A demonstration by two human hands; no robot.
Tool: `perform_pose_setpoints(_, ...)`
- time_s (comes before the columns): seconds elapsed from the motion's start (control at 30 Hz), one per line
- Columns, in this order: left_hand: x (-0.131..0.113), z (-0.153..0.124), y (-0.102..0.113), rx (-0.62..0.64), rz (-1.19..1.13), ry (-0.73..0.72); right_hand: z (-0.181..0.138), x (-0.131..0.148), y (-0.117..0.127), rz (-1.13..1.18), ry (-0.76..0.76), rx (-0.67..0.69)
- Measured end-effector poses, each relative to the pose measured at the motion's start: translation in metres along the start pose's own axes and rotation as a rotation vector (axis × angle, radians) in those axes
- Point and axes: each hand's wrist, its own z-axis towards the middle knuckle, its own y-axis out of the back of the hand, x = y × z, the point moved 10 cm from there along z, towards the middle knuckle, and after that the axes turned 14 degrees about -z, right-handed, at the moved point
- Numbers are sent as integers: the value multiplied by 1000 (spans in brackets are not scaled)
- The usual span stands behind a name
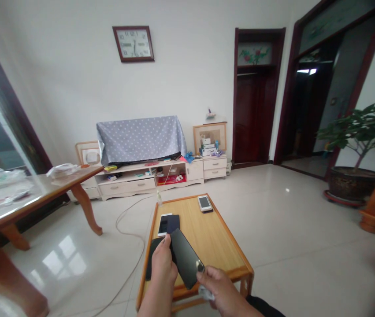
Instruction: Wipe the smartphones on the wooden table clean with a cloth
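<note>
A black smartphone (184,257) is held tilted above the near part of a small wooden table (220,242). My left hand (163,265) is closed on its left edge. My right hand (220,288) is closed around a crumpled white wipe (206,293), its thumb and fingers at the phone's lower right corner. Beyond my left hand lie a white phone (163,225) and a dark blue flat item (173,223) that overlaps it. A black flat item (150,259) is partly hidden by my left hand. Another white phone (204,203) rests at the table's far right, on something dark.
A small clear bottle (159,198) stands by the table's far left corner. A cable (134,264) runs across the floor on the left. A larger table (84,176) bears plastic bags. Ahead stands a low cabinet (128,188); a potted plant (352,180) is at right.
</note>
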Motion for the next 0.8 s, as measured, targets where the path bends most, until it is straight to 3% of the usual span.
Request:
perform_pose_setpoints(0.27,31,32,-2,178,106,141,50,-20,27,235,-66,-46)
perform_pose_setpoints(0.43,32,56,32,41,327,-49,94,-19,50,363,-58,-119)
perform_pose_setpoints(0.53,32,68,50,9,435,-207,128,-17,75,363,-56,-221)
perform_pose_setpoints(0.6,40,76,60,2,484,-226,154,-18,95,340,-61,-302)
perform_pose_setpoints(0.8,64,92,57,78,505,-213,230,-25,145,319,-66,-448)
